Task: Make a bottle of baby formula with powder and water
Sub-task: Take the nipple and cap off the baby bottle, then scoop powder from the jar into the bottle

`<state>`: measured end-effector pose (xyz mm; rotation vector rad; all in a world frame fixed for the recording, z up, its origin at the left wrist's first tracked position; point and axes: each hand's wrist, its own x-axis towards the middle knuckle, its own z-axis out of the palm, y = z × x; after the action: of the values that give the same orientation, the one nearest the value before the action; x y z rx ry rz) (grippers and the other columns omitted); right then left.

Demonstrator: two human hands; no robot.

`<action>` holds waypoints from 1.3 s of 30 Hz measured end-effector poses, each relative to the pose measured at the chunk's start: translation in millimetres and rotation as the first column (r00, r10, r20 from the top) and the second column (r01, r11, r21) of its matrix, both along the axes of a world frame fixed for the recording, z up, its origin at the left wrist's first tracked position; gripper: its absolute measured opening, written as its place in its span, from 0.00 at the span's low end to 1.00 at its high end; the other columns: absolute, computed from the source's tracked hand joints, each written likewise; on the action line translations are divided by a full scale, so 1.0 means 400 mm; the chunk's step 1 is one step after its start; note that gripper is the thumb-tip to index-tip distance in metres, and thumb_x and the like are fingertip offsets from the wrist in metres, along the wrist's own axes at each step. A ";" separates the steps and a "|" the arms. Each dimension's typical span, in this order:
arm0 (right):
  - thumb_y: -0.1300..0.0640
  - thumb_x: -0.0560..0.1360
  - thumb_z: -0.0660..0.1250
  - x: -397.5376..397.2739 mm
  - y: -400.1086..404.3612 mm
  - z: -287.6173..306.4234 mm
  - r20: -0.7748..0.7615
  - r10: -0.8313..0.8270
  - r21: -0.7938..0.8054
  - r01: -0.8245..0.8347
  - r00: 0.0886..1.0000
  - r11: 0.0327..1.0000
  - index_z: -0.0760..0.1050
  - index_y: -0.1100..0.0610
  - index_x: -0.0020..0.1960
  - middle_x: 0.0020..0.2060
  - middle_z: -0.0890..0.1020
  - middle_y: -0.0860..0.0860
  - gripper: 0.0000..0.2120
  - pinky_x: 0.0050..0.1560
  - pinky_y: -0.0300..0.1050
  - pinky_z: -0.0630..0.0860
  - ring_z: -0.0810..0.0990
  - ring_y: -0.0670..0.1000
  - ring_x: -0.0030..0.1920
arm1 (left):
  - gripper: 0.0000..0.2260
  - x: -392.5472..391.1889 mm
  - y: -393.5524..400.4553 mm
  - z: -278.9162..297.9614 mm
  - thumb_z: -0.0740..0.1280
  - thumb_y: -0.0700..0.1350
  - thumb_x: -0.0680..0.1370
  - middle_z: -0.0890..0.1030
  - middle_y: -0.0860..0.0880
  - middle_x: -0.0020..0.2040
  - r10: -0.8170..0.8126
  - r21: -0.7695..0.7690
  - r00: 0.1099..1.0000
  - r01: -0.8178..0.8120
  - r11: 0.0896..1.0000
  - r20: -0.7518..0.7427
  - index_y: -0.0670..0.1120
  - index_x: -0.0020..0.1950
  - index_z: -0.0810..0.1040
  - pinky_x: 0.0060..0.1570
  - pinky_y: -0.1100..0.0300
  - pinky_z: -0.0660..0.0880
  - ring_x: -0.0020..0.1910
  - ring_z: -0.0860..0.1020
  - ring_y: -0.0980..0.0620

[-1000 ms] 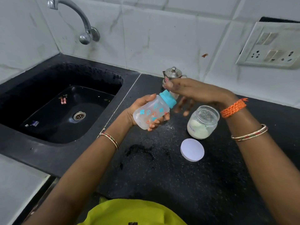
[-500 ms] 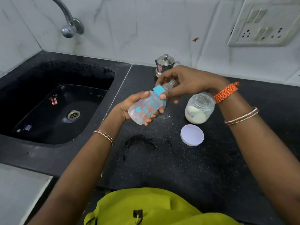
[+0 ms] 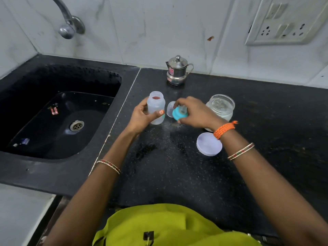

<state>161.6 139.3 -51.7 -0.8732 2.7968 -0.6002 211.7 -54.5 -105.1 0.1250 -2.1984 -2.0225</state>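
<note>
- We are gripping the open bottle (image 3: 156,108) upright in our left hand (image 3: 142,118), just beside the teal cap (image 3: 180,113) our right hand (image 3: 193,112) is pinching.
- We are advising parking the cap on the table (image 3: 177,174), near the powder jar (image 3: 221,107).

Left hand (image 3: 142,118) grips an open, upright bottle (image 3: 156,107) on the black table (image 3: 177,174). Right hand (image 3: 195,112) holds its teal cap (image 3: 179,113) beside it, near a powder jar (image 3: 221,107).
</note>
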 end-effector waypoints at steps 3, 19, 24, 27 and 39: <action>0.57 0.70 0.71 0.027 -0.019 -0.053 0.047 0.049 0.170 -0.056 0.998 0.984 0.69 0.52 0.64 0.57 0.72 0.55 0.24 0.51 0.47 0.70 0.73 0.57 0.58 | 0.28 0.002 0.002 -0.037 0.77 0.46 0.65 0.77 0.44 0.60 0.008 -0.119 1.000 -0.011 0.993 -0.029 0.45 0.63 0.73 0.56 0.64 0.74 0.57 0.77 0.54; 0.50 0.74 0.65 0.087 0.015 0.022 -0.048 -0.013 0.005 0.013 0.999 1.000 0.70 0.51 0.66 0.61 0.75 0.52 0.21 0.57 0.53 0.72 0.72 0.55 0.60 | 0.43 0.069 0.036 -0.027 0.74 0.56 0.63 0.63 0.53 0.72 0.088 -0.257 0.995 -0.073 0.964 0.050 0.53 0.73 0.58 0.67 0.61 0.61 0.71 0.62 0.56; 0.55 0.73 0.66 0.026 0.178 0.145 -0.172 -0.245 -0.213 0.207 0.954 0.955 0.80 0.51 0.51 0.50 0.82 0.49 0.08 0.56 0.50 0.74 0.77 0.52 0.54 | 0.21 0.102 0.144 0.092 0.66 0.44 0.71 0.73 0.56 0.61 0.239 -0.248 0.897 -0.344 0.906 -0.371 0.51 0.63 0.69 0.59 0.67 0.66 0.62 0.70 0.55; 0.56 0.73 0.66 -0.034 0.267 0.186 -0.054 -0.361 -0.084 0.356 0.931 0.931 0.81 0.50 0.46 0.43 0.82 0.49 0.06 0.50 0.47 0.76 0.80 0.51 0.48 | 0.14 0.078 0.223 0.132 0.64 0.39 0.71 0.77 0.55 0.53 0.161 -0.233 0.873 -0.294 0.927 -0.459 0.49 0.56 0.73 0.52 0.57 0.74 0.52 0.76 0.52; 0.51 0.75 0.67 -0.127 0.163 0.187 0.194 -0.342 0.666 0.133 0.919 0.734 0.73 0.59 0.48 0.33 0.74 0.53 0.11 0.49 0.48 0.77 0.77 0.56 0.41 | 0.39 -0.089 0.339 0.050 0.72 0.44 0.70 0.60 0.46 0.75 -0.201 -0.582 0.978 0.193 0.790 0.051 0.47 0.76 0.53 0.71 0.52 0.58 0.74 0.57 0.47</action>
<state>111.0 204.4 23.1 -0.2414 2.5415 0.2120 176.1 81.3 -85.1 -0.2009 -2.8069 -1.3084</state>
